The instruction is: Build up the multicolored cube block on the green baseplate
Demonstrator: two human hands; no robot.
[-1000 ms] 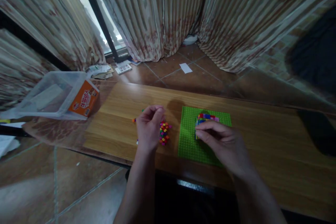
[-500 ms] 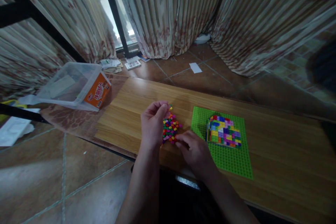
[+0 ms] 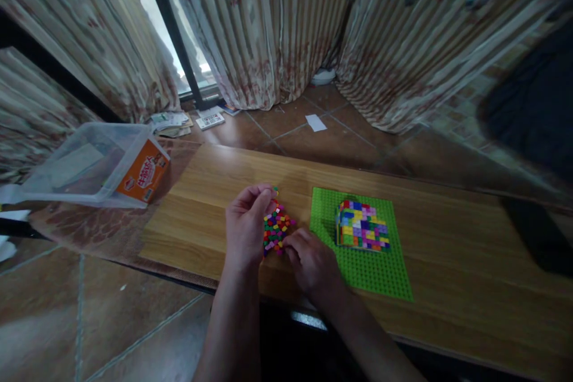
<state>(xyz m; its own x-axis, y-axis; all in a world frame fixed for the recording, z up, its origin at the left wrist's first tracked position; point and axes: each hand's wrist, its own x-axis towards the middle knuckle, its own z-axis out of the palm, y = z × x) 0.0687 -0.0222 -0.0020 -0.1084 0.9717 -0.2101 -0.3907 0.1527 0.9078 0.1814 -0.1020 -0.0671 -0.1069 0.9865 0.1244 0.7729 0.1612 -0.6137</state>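
Note:
A pile of small, many-coloured toy bricks (image 3: pixel 276 227) lies on the wooden table. Above the pile's left side is my left hand (image 3: pixel 246 221), thumb and fingers pinched together; whatever is between them is too small to make out. My right hand (image 3: pixel 313 259) reaches to the pile's lower right edge, its thumb and forefinger closed at the bricks, and I cannot see clearly what they grip. To the right, a block built of colourful bricks (image 3: pixel 362 225) stands on a green studded baseplate (image 3: pixel 373 277).
A clear plastic bin (image 3: pixel 105 161) with an orange label sits at the table's left end on a brown cloth (image 3: pixel 67 224). Papers and booklets (image 3: pixel 170 123) lie on the tiled floor beyond, before the curtains (image 3: pixel 255 30). A dark object (image 3: pixel 537 239) rests at the table's right.
The view has swung a little, so everything sits further left. My right thumb and forefinger have drawn together at the pile's edge. My left hand keeps its pinch above the bricks.

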